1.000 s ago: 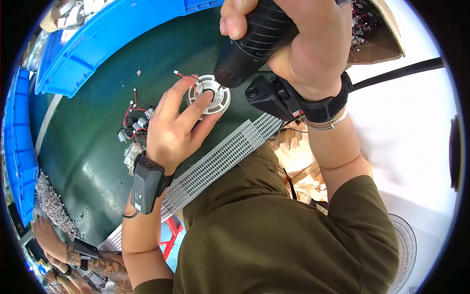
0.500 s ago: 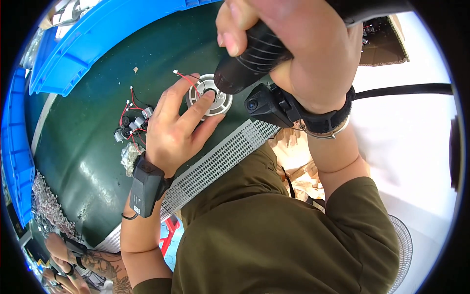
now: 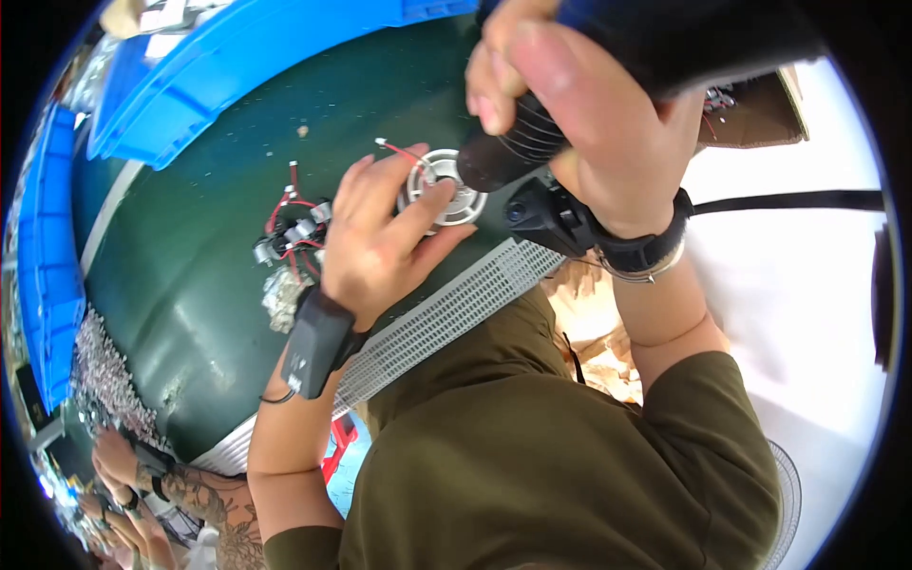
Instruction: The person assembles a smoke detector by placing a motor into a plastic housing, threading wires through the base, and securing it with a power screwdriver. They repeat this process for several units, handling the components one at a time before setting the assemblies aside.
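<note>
My left hand [image 3: 385,223] holds a round, silver-white ringed part [image 3: 467,205] on the green work surface. One finger presses near its centre and the thumb lies along its near edge. A thin red lead with a small white plug [image 3: 382,142] stands out from the part beside my fingers. My right hand [image 3: 598,114] is wrapped round a black power screwdriver [image 3: 518,142] with a ribbed nose. Its nose is tilted down at the part's right side; the tip is hidden. Left of my left hand lies a cluster of small motors [image 3: 299,230] with red and black leads.
A crumpled clear bag [image 3: 283,297] lies by the motors. Blue bins [image 3: 204,81] line the far and left sides. A perforated white strip [image 3: 456,294] edges the surface near me. Small loose parts [image 3: 109,375] are heaped at left, near another person's tattooed arm [image 3: 214,499]. A cardboard box [image 3: 755,119] stands at right.
The whole view has shifted, so the surface and both hands appear farther right. My left hand still holds the round part, and the screwdriver still points down at it.
</note>
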`<state>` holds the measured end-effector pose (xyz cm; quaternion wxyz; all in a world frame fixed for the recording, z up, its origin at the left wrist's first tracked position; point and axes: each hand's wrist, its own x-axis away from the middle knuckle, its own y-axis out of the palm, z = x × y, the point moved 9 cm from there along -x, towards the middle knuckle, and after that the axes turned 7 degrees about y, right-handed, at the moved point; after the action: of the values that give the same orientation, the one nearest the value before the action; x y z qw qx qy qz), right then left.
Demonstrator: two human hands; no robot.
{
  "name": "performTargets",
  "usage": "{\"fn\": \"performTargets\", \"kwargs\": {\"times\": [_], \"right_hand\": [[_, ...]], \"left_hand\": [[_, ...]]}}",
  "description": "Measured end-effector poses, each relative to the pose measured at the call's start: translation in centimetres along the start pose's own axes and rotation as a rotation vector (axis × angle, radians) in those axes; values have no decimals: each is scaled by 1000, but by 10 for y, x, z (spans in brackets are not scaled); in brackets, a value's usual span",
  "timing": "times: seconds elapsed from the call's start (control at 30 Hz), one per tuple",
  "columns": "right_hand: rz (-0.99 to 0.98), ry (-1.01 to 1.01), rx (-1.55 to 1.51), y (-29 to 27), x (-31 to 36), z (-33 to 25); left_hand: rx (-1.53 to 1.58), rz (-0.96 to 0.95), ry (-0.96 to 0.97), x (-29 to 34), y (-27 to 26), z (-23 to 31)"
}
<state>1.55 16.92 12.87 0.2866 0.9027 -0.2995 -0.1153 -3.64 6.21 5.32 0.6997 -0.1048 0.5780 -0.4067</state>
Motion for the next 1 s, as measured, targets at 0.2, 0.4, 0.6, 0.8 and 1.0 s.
{"fn": "performTargets", "kwargs": {"times": [0.2,0.4,0.6,0.8,1.0], "right_hand": [[114,-601,438,23,5,-62],[255,-834,1101,15,-36,-78],[-449,-649,1511,60,-19,39],[-1139,43,1921,62,-43,166],[-1250,21,1812,69,-43,194]], "left_hand": [[17,116,-69,-2,-11,-2],[-498,305,-503,56,-197,-99],[-788,-224,-825,181,-278,-204],[-855,36,-562,56,-245,-128],[-523,116,-290,-55,-209,-146]]}}
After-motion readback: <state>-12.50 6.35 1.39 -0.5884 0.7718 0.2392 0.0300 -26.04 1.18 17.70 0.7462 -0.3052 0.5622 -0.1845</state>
